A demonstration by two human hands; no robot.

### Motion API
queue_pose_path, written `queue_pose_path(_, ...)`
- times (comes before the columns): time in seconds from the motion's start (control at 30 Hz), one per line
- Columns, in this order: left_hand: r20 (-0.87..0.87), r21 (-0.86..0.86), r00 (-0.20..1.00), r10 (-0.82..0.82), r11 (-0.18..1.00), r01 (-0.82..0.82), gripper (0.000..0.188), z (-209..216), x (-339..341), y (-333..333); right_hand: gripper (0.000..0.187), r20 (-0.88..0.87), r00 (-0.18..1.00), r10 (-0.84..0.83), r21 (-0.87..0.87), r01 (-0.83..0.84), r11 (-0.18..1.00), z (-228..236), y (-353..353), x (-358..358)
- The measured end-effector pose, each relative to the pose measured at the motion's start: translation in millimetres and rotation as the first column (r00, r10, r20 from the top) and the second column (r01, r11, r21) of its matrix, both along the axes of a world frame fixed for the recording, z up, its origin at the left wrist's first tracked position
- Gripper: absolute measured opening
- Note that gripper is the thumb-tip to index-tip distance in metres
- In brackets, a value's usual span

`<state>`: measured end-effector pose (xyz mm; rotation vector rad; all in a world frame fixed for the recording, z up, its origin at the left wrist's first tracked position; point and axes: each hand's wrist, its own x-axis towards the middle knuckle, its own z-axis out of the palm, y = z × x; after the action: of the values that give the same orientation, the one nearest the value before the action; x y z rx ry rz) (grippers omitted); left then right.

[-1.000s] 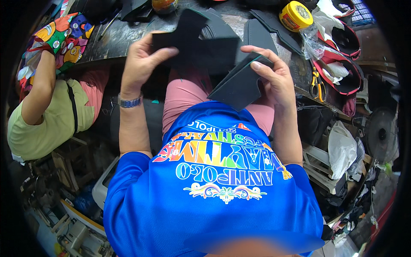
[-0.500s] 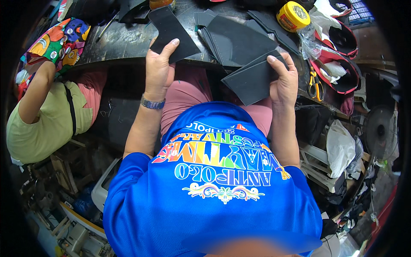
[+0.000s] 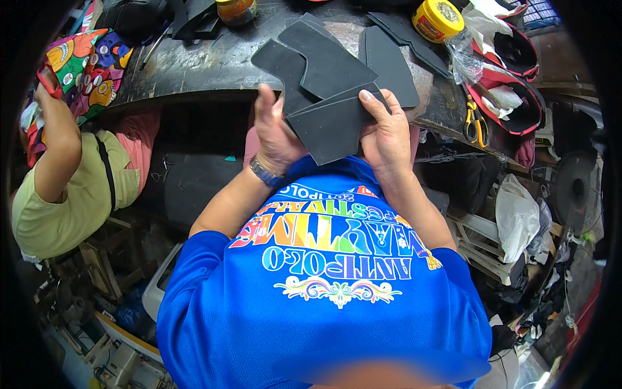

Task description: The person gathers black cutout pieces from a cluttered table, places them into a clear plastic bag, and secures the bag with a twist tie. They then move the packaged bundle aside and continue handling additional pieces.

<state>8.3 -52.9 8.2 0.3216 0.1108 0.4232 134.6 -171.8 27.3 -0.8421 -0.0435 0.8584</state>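
Pinching a small fan of flat black pieces [image 3: 334,126] at its right side, the right hand [image 3: 386,131] has its thumb on top and its fingers curled beneath. The left hand [image 3: 280,133] stands at the fan's left side, spread open and blurred, gripping nothing that shows; whether its palm touches the pieces I cannot tell. The fan sits just in front of the bench's [image 3: 194,65] near edge, over the lap. Sorting or evening up the pieces seems to be the step in hand; the next move would call for a steady right pinch and for the left fingers to close on a single edge or press the stack level.

Just beyond, two larger notched pieces [image 3: 337,65] overlap one another, reaching across that near edge; what bears them is unclear. To their right lies a curved black stack [image 3: 392,68]. Toward the bench's near right corner are orange-handled scissors [image 3: 477,126], with red-edged black items [image 3: 528,117] beside them. At the far edge stand a yellow tub [image 3: 438,21] and an amber jar [image 3: 236,11].
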Motion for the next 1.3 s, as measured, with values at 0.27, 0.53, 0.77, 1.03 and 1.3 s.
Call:
queue_pose_path(0.27, 0.120, 0.176, 0.992, 0.043, 0.982, -0.064, 0.090, 5, 14, 21, 0.015, 0.080, 0.981, 0.179, -0.102, -0.171, 0.980, 0, 0, -6)
queue_pose_path(0.53, 0.059, -0.052, 0.997, -0.047, 0.997, 0.050, 0.026, -7, 2, 28, 0.015, 0.178, 0.881, 0.438, -0.215, -0.400, 0.891, 10, -13, -2)
queue_pose_path(0.77, -0.329, 0.038, 0.932, -0.150, 0.984, 0.172, 0.027, -15, -32, 6, 0.031, 0.422, 0.724, 0.546, -0.216, -0.505, 0.836, 23, -23, -13)
queue_pose_path(1.03, -0.181, 0.218, 0.983, 0.031, 0.976, 0.009, 0.025, 1, -23, 34, 0.030, 0.381, 0.909, 0.168, -0.040, -0.166, 0.985, 38, -28, 57)
queue_pose_path(1.3, -0.301, 0.475, 0.947, -0.112, 0.843, 0.251, 0.025, 29, 27, 49, 0.038, 0.414, 0.853, 0.318, -0.147, -0.282, 0.948, 53, -36, 88)
